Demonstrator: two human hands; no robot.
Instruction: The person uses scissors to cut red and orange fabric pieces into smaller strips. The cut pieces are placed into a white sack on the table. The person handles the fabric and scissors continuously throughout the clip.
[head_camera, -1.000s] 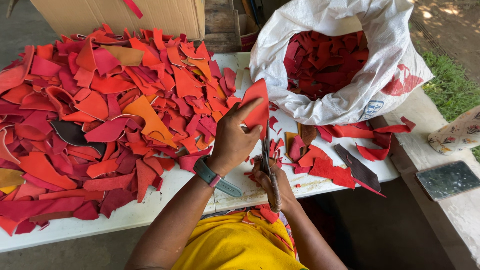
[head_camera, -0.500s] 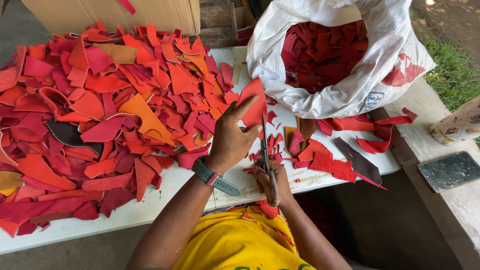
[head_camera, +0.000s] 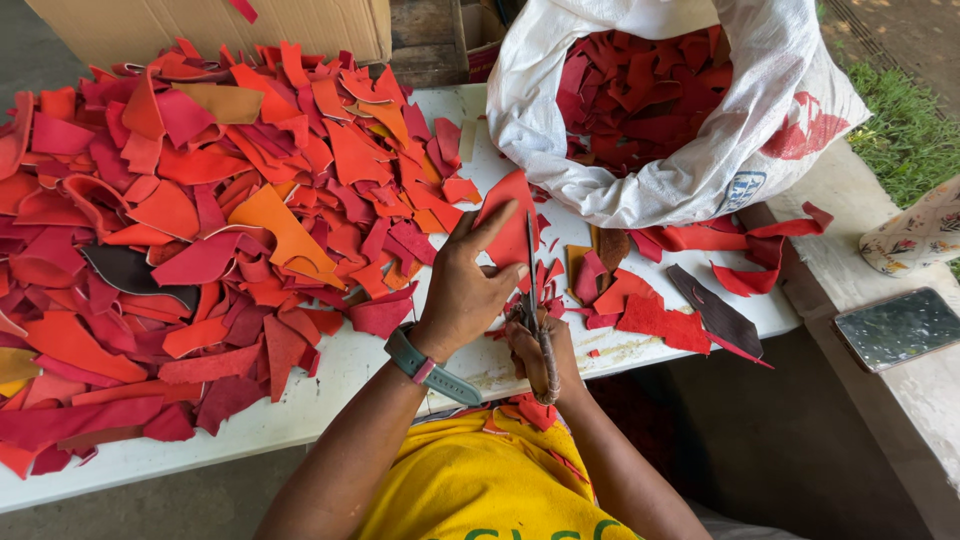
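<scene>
Your left hand (head_camera: 465, 290) pinches the red leather piece (head_camera: 510, 228) upright above the surface (head_camera: 640, 345), so your right hand (head_camera: 535, 350), closed on the scissors (head_camera: 538, 310) just beside, can cut it.

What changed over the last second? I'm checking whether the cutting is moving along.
Little visibly moved: the left hand still holds the red scrap upright, and the right hand still works the scissors against it. Pile and sack stayed put.

shirt (head_camera: 480, 480): yellow, green print | left wrist: grey-green watch (head_camera: 425, 366), pink loop | forearms bare
</scene>
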